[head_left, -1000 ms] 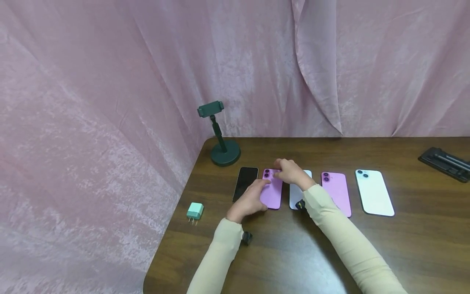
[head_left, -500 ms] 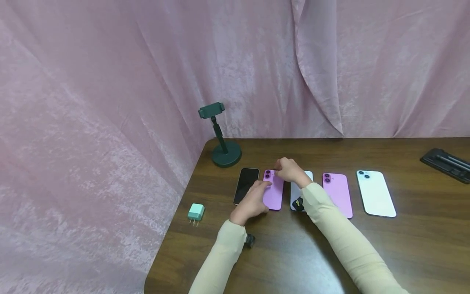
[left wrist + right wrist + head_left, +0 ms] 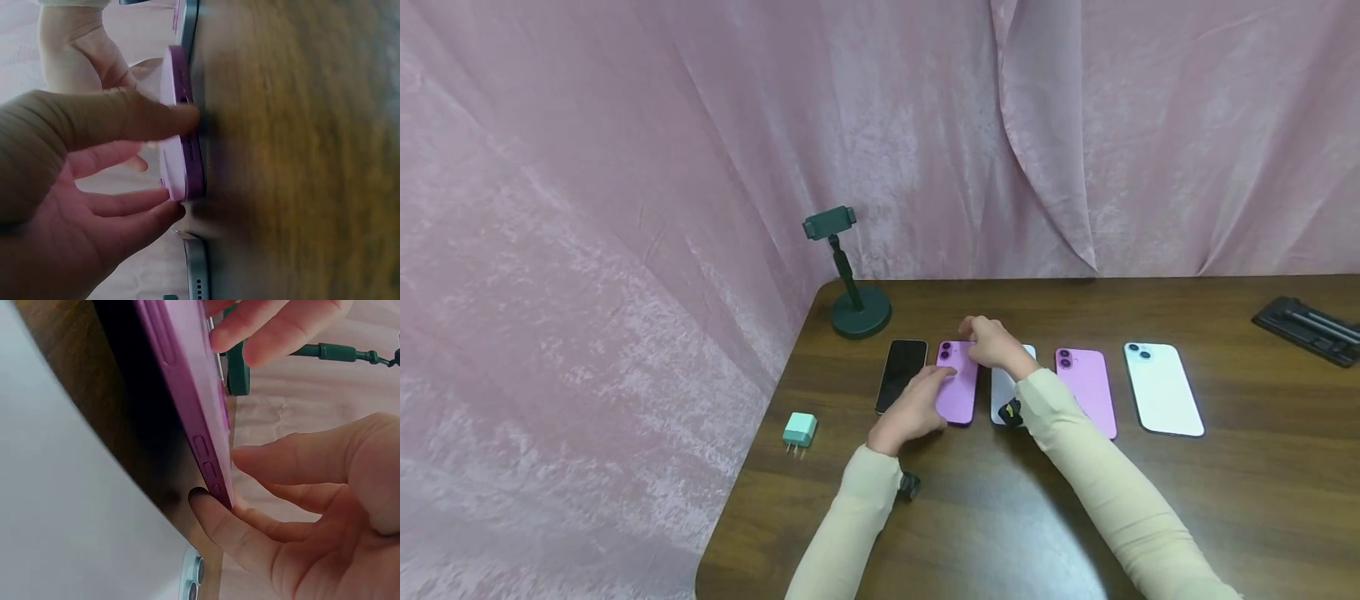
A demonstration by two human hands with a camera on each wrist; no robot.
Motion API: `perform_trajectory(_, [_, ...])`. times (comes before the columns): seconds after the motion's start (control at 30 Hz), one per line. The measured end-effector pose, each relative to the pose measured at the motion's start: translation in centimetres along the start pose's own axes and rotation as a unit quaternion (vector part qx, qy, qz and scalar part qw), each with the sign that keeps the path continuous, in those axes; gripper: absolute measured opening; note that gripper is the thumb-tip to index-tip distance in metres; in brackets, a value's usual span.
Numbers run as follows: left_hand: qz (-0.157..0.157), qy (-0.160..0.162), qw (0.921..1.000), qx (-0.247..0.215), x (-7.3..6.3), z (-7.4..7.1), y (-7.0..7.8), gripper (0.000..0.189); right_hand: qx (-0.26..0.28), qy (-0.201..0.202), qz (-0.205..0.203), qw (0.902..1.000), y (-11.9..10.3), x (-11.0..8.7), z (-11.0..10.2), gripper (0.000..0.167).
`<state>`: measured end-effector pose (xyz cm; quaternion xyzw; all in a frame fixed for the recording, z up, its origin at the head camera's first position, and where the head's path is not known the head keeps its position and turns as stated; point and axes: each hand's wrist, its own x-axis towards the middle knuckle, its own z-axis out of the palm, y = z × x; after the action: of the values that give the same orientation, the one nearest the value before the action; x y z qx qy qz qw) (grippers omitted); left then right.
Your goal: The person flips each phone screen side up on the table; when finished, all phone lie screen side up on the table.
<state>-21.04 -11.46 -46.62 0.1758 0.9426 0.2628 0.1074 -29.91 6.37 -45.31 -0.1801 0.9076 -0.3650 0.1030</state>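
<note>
Purple rounded-rectangular phone (image 3: 957, 400), camera side up, between black-screened phone (image 3: 901, 371) and whitish phone (image 3: 1002, 390), at brown wooden desk (image 3: 970, 508). I see both hands part-curled: left hand (image 3: 912, 410) pinching near-left corner, right hand (image 3: 997, 346) far-right.

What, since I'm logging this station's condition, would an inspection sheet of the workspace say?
Surface: brown table, glare on its near part.
Job's things: left pink phone, back up.
Clutter: black phone left of it, screen up; left white phone, right pink phone and right white phone to its right, backs up; charger near the left edge; stand at the far left corner; black object at far right, kind unclear.
Hands: left hand grips left pink phone by its near end; right hand holds its far right corner.
Cables: nothing seen.
Surroundings: pink curtain behind and left.
</note>
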Motion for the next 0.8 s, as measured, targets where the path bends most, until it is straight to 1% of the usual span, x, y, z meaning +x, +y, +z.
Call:
perform_trajectory(0.23, [0.004, -0.022, 0.9994, -0.028, 0.4, -0.1, -0.2, 0.082, 0.009, 0.010, -0.013, 0.9998, 0.3, -0.4, -0.5, 0.051])
perform_trajectory(0.33, [0.004, -0.029, 0.9991, -0.029, 0.6, -0.1, -0.1, 0.084, 0.009, 0.011, -0.017, 0.9998, 0.3, -0.5, -0.9, 0.051])
perform_trajectory(0.47, [0.009, -0.031, 0.9989, -0.033, 0.8, -0.3, 0.0, 0.087, 0.011, 0.012, -0.017, 0.9997, 0.1, -0.8, -1.4, 0.053])
perform_trajectory(0.63, [0.012, -0.033, 0.9985, -0.043, 0.8, -0.5, 0.3, 0.095, 0.017, 0.008, -0.012, 0.9998, -0.1, -1.3, -2.0, 0.055])
perform_trajectory(0.8, [0.012, -0.031, 0.9978, -0.058, 0.7, -0.2, 0.4, 0.101, 0.014, 0.009, -0.014, 0.9998, 0.0, -1.6, -2.3, 0.055])
